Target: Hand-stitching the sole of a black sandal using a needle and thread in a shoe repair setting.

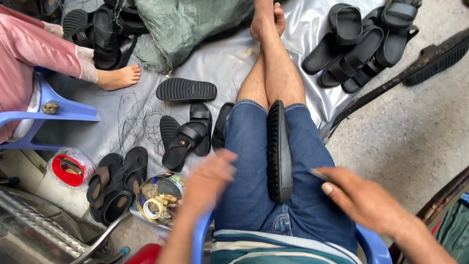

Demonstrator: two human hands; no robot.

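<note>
- Low in the centre of the frame, a black sandal sole (279,151) stands on edge between the person's thighs, pinched only by the denim shorts (249,161); it may well topple or slide down towards the grey plastic sheet (229,63) if the knees part.
- Right hand (364,198), lower right, has its grip closed around a thin grey tool (320,174) whose tip points at the sole; a slip could jab the thigh.
- Left hand (207,178) is motion-blurred just left of the sole, touching nothing; how far its grip is open, I cannot tell.
- Lower left: a round open tin (159,195) of brassy fittings and a clear bag with a red lid (67,170); no label is legible.
</note>
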